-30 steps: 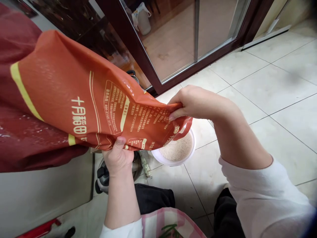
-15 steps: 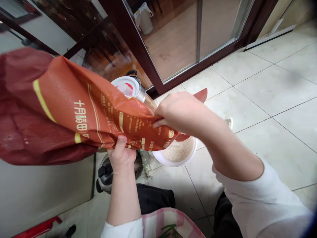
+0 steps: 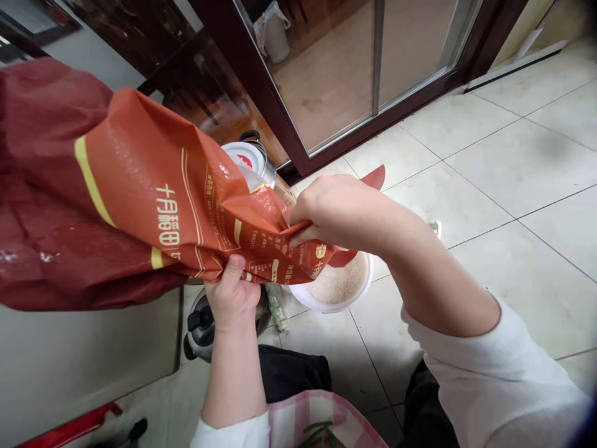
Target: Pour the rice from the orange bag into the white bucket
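Observation:
A large red-orange rice bag (image 3: 135, 168) stretches from the left edge to the middle, tilted with its narrow end over a white bucket (image 3: 330, 307). Pale rice (image 3: 342, 283) fills much of the bucket. My left hand (image 3: 236, 286) grips the bag's lower edge from below, thumb on its front. Higher up, near the bag's mouth, my right hand (image 3: 321, 208) is closed on the gathered plastic. The mouth itself is mostly hidden behind my right hand and forearm, and I cannot make out rice falling.
A dark-lidded pot (image 3: 203, 320) stands on the floor below the bag, beside a clear plastic packet (image 3: 278, 311). Behind the bag are a white lid (image 3: 245, 155) and a metal pot (image 3: 268, 168). A dark-framed glass door (image 3: 303, 146) borders the tiled floor (image 3: 504, 218).
The bag's body has shifted slightly right and its upper side bulges higher, with new creases near my right hand. Both hands keep nearly the same place and grip.

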### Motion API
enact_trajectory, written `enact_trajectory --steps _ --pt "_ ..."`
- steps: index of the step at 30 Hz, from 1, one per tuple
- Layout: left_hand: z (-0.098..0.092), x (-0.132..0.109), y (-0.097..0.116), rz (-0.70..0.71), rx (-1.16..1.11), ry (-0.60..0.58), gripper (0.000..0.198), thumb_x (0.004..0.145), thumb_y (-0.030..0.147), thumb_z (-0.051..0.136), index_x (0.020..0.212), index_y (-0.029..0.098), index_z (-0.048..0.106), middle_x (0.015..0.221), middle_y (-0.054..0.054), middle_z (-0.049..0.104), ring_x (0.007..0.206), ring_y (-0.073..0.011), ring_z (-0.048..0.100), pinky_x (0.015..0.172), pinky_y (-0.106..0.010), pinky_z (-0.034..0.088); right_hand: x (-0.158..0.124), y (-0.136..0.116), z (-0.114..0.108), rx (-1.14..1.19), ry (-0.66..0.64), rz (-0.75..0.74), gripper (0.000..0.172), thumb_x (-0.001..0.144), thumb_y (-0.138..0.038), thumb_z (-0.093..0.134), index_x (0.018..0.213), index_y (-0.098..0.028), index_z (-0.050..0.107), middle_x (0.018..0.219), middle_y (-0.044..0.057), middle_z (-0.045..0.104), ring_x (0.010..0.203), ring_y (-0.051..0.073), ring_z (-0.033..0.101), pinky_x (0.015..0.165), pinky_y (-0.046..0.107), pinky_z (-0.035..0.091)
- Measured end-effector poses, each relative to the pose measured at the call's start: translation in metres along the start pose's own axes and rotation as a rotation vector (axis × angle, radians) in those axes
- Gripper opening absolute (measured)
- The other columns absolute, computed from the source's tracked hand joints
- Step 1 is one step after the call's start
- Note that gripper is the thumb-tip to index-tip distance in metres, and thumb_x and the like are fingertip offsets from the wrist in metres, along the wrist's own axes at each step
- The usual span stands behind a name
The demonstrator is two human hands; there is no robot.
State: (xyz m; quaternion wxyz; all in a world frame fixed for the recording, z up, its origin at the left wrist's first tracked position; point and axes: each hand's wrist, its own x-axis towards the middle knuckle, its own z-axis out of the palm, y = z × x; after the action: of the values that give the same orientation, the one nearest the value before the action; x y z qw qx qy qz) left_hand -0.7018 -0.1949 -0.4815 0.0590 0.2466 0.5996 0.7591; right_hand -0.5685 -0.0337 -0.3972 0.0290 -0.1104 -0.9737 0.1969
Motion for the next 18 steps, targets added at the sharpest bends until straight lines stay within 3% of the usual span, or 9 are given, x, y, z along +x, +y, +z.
enact_trajectory --steps 7,10,13,15,18 --pt "0.001 0.007 0.007 0.030 -0.002 0.096 0.041 0.058 0.029 0.086 0.096 0.027 0.071 0.119 0.000 0.070 0.125 -0.0274 0.055 0.110 -0.047 0.044 -0.012 0.038 -0.003 0.065 0.073 0.057 0.021 0.086 -0.037 0.062 0.089 -0.019 0.073 0.078 -0.001 0.062 0.078 0.015 0.054 0.067 0.028 0.030" --pt "0.004 0.005 0.005 0.003 -0.035 0.125 0.039 0.057 0.032 0.088 0.092 0.026 0.071 0.117 -0.001 0.071 0.125 -0.0274 0.056 0.109 -0.046 0.045 -0.005 0.027 -0.001 0.032 0.109 0.075 0.021 0.087 -0.036 0.061 0.089 -0.020 0.073 0.078 0.000 0.064 0.081 0.017 0.056 0.070 0.029 0.032" --pt "0.008 0.001 0.001 -0.015 -0.061 0.072 0.044 0.056 0.037 0.089 0.095 0.027 0.071 0.116 0.000 0.071 0.121 -0.0272 0.059 0.107 -0.045 0.047 0.009 0.004 0.005 -0.014 0.108 0.026 0.015 0.087 -0.026 0.060 0.088 -0.020 0.073 0.078 0.003 0.067 0.083 0.019 0.058 0.078 0.034 0.034" --pt "0.008 0.000 0.000 -0.017 -0.047 0.043 0.046 0.055 0.038 0.089 0.096 0.028 0.071 0.117 0.001 0.071 0.119 -0.0269 0.060 0.106 -0.045 0.048 0.015 -0.005 0.009 -0.021 0.044 -0.009 0.013 0.087 -0.023 0.061 0.084 -0.020 0.073 0.075 0.004 0.067 0.081 0.020 0.058 0.080 0.036 0.034" --pt "0.004 0.003 -0.002 0.008 -0.028 0.101 0.041 0.057 0.035 0.089 0.093 0.028 0.072 0.118 0.001 0.071 0.119 -0.0262 0.060 0.106 -0.044 0.048 0.012 -0.006 0.010 0.028 -0.023 -0.034 0.011 0.086 -0.028 0.064 0.082 -0.020 0.072 0.077 0.004 0.067 0.081 0.019 0.058 0.078 0.035 0.035"
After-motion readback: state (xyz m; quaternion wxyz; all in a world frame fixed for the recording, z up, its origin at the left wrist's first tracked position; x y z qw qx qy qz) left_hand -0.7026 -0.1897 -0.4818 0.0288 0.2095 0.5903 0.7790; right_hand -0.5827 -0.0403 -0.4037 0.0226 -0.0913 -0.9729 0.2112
